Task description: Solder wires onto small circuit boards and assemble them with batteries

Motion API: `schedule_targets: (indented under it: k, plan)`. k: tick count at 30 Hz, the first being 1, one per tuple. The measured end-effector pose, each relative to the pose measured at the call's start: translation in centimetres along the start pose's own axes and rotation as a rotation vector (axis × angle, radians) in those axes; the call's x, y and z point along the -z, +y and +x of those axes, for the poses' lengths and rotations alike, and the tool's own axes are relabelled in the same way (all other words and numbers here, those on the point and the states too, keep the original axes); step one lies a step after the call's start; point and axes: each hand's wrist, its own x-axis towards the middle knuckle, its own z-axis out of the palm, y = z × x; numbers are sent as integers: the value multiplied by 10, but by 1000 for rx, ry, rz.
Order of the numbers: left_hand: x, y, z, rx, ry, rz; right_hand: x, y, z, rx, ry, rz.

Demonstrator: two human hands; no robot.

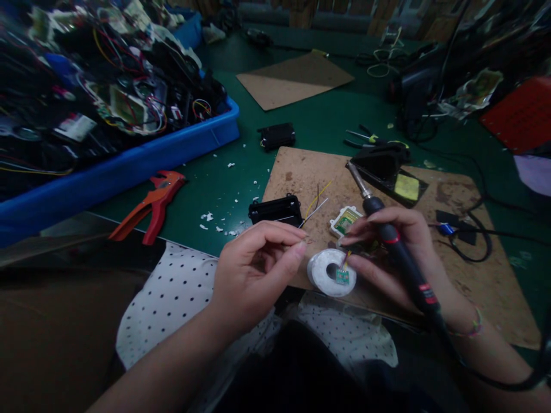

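Right now, in the head view, holding the soldering iron (398,249) in the right hand (415,246), fingers clamped on its dark handle, metal end pointing up and away. Also pinching thin wires (346,259) in that hand, with a small green circuit board (342,277) dangling in front of the white spool (321,274). Can't tell whether board and spool touch. Holding the left hand (252,269) just left of the spool, thumb and index tips nearly together; can't tell whether anything sits between them.

Can see a white-framed module (345,219) just beyond the spool, and an open black case (275,211) with loose wires (316,212) beyond it to the left. Farther beyond to the right, a black stand (379,163) with a yellow sponge (407,187), and pliers (365,136). Well left of the spool, an orange cutter (152,206) on the green table (206,195), with a loaded blue crate (193,143) behind. Beneath the spool, a stained brown board (477,275).
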Motion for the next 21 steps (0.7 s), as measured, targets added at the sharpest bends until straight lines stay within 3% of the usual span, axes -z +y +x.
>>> schedule_targets:
  k: [8, 12, 18, 21]
  plan:
    - [-2, -2, -1, -33, 5, 17, -2, 4, 8, 44, -17, 147]
    - [-2, -2, 0, -24, 17, 15, 1, 7, 8, 35, -35, 154]
    - [-2, -3, 2, -12, 18, 23, 7, 8, 6, 55, -180, 62]
    - [-2, -3, 1, -20, 17, 26, 6, 12, 5, 97, -164, 76]
